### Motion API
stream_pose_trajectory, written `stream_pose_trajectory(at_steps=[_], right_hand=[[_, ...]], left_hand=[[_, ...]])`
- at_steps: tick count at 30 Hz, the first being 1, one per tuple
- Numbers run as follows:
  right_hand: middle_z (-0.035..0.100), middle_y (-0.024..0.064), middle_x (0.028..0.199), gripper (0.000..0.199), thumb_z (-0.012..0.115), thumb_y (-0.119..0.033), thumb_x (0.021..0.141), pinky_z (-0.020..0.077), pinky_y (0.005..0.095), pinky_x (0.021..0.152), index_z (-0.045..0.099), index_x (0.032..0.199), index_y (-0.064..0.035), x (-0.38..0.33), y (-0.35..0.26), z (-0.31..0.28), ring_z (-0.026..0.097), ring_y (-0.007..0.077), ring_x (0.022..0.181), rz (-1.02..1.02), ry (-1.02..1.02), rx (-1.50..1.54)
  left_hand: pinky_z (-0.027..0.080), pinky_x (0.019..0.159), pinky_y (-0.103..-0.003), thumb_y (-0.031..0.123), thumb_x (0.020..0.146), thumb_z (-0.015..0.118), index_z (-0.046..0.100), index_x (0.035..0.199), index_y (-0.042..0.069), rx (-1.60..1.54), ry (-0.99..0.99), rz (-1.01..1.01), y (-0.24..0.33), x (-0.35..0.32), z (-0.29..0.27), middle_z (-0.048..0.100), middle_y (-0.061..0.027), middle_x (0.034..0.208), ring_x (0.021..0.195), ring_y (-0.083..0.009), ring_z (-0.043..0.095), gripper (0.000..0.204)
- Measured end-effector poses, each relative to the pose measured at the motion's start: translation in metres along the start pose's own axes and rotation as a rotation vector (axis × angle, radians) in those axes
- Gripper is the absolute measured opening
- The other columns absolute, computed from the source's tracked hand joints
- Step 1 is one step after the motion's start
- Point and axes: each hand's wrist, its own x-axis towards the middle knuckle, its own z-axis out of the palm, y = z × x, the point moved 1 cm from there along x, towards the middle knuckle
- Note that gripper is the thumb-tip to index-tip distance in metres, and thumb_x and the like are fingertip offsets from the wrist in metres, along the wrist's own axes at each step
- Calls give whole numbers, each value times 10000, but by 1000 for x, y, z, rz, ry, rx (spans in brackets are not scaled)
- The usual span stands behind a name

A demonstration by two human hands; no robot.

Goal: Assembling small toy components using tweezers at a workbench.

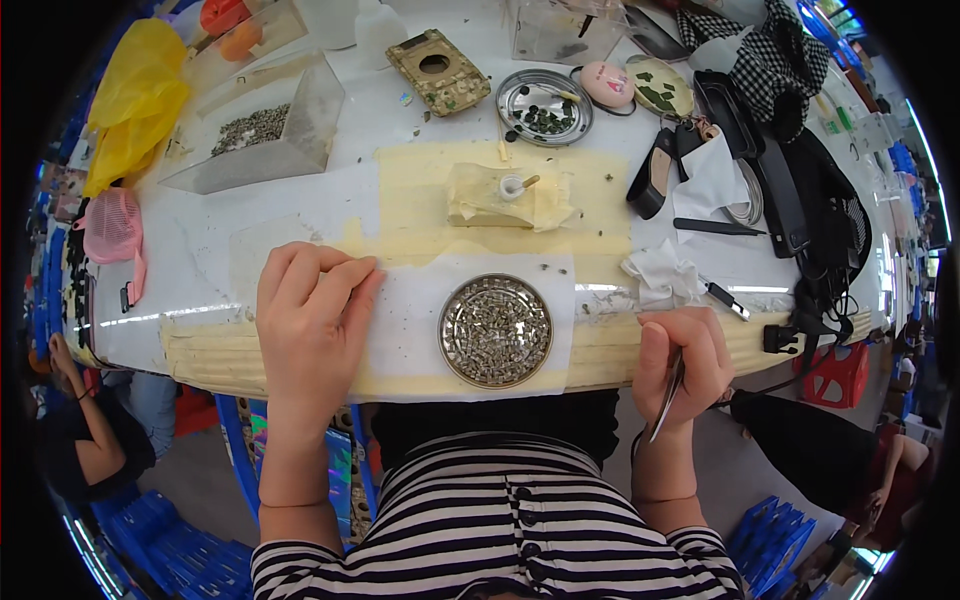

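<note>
A round shallow dish (448, 365) full of small metallic pieces rests on a white paper sheet (400, 345) at the table's near edge. To its left, my left hand (315, 325) is raised over the paper's edge, thumb and fingertips pinched together; whatever they hold is too small to make out. My right hand (690, 365), right of the dish, is closed around slim metal tweezers (667, 402) whose tips point down toward me. Beyond the dish stands a tape-wrapped block (475, 205) carrying a small white pot (512, 187) with a short stick in it.
A clear bin (300, 150) of small parts and a yellow bag (135, 100) lie far left, a pink mesh scoop (112, 225) nearer. At the back are a camouflage box (440, 72) and a glass dish (545, 108). Crumpled tissue (665, 278) and black cables lie right.
</note>
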Motion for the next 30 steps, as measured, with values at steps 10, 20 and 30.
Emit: stream_pose_trajectory(at_steps=[10, 20, 30], right_hand=[[591, 80, 644, 68, 693, -20, 784, 430, 258, 491, 636, 751, -5, 0, -2, 0, 552, 191, 535, 13, -2, -22], [606, 85, 660, 95, 716, 6, 740, 451, 274, 498, 668, 821, 0, 5, -22, 2, 578, 193, 561, -28, -46, 37], [597, 62, 772, 269, 747, -10, 677, 458, 288, 497, 686, 936, -43, 34, -52, 33, 591, 192, 591, -220, -218, 346]], left_hand=[[443, 714, -347, -26, 749, 692, 656, 883, -10, 157, 85, 152, -1, -3, -2, 595, -98, 815, 792, -274, 545, 140], [477, 755, -256, -73, 800, 676, 631, 990, -42, -873, 129, -275, 14, -16, 1, 673, -99, 842, 772, -126, 615, 197], [467, 823, -259, -53, 834, 662, 442, 1219, -37, -1230, -55, -96, 40, -14, 17, 685, -124, 894, 863, -145, 640, 444]])
